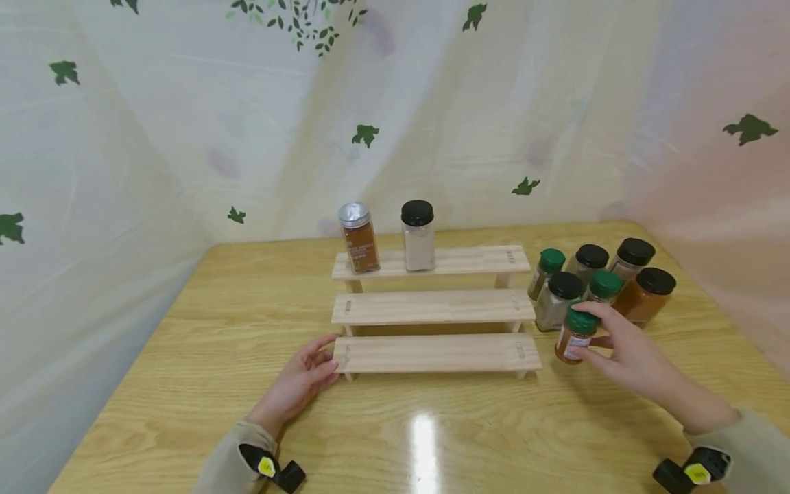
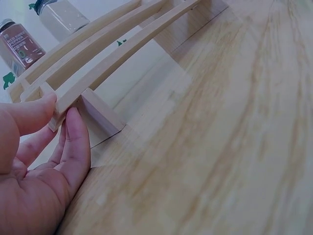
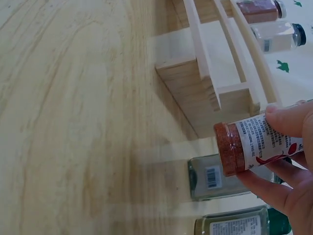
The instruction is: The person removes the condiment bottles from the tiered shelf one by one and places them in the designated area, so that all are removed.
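My right hand [image 1: 629, 353] grips a small spice jar [image 1: 575, 334] with a green lid and red-orange contents, beside the rack's right end. In the right wrist view, the spice jar [image 3: 259, 142] shows a white label with a red pepper picture. My left hand [image 1: 301, 376] pinches the left end of the lowest shelf of a three-tier wooden rack [image 1: 432, 353]; thumb above, fingers below in the left wrist view. On the top tier stand a silver-lidded jar of reddish-brown spice [image 1: 360, 240] and a black-lidded jar of white contents [image 1: 418, 237].
Right of the rack several more spice jars stand close together, among them a black-lidded jar [image 1: 558, 302], a green-lidded jar [image 1: 546, 271] and a larger orange-brown jar [image 1: 644, 298]. A pale curtain [image 1: 432, 103] with green leaf prints hangs behind the wooden table [image 1: 204, 329].
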The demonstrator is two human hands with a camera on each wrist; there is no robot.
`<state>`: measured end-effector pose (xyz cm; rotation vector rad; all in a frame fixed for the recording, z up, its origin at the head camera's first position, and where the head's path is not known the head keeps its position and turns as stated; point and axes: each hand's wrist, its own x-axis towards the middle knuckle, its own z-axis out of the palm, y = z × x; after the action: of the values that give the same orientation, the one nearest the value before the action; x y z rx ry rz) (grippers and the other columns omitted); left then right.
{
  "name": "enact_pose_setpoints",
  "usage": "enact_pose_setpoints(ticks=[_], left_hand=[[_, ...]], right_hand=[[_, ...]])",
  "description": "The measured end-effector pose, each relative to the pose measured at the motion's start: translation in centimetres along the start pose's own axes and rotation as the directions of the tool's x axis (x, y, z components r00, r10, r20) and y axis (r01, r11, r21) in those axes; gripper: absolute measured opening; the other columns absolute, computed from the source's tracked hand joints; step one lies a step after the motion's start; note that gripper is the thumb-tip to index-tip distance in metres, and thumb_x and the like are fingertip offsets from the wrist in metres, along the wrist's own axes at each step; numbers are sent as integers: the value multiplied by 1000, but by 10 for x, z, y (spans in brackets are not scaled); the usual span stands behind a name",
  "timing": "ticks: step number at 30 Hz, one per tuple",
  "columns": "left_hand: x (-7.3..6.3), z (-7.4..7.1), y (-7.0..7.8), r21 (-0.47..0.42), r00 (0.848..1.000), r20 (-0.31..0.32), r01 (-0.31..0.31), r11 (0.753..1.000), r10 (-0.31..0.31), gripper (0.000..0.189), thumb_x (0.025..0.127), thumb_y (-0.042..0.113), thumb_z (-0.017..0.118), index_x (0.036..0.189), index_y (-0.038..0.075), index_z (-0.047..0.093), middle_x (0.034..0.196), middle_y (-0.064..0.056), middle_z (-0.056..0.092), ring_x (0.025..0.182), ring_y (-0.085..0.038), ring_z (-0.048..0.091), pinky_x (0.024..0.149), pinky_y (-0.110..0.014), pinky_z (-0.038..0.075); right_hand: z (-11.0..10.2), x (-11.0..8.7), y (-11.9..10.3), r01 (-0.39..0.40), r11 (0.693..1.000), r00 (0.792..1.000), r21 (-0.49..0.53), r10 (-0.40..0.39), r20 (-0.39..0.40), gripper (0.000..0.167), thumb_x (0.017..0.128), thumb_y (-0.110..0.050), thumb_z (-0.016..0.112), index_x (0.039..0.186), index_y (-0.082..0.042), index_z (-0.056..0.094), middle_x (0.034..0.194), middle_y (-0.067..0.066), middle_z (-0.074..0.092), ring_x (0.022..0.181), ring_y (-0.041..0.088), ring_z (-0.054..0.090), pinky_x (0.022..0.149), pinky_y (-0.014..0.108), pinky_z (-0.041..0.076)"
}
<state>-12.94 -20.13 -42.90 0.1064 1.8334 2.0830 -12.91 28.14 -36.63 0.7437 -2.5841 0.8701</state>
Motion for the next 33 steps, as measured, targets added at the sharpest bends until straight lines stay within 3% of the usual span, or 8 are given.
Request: enact_pose_setpoints(ticks=[6,17,21,33], left_hand=[[0,-1,1,-1,1000,-2,7,1000,-7,65,95,5,53,148,-3,16,112,3,53,97,-5,58,85,-19,51],[3,0,3,6,1000,-13,25,1000,-25,63,96,5,51,148,-3,16,113,3,54,97,-6,58,85,-19,51],[2,0,2,-5,1000,-4,20,1000,-20,64,96,6,53,147,-3,17,112,4,55,97,-5,58,84,-19,51],[0,0,1,-4,1000,-10,17,1000,-17,63,95,6,54,147,-2,19,112,3,54,96,-5,58,85,-19,51]], right_hand=[[5,-4,10,9,1000,1000,-12,-9,-6,76,64,15,77,127,2,39,109,20,54,98,-21,37,60,37,57],[14,-6,20,13,998,1000,-54,-13,1,77,63,17,76,129,1,39,110,22,52,101,-17,37,61,36,57],[17,-8,23,7,1000,1000,-30,-7,8,77,64,15,77,129,2,40,111,21,50,103,-21,29,62,38,57],[15,-8,25,-41,998,999,47,39,30,78,64,11,79,129,2,36,109,20,52,98,-22,34,63,37,57]])
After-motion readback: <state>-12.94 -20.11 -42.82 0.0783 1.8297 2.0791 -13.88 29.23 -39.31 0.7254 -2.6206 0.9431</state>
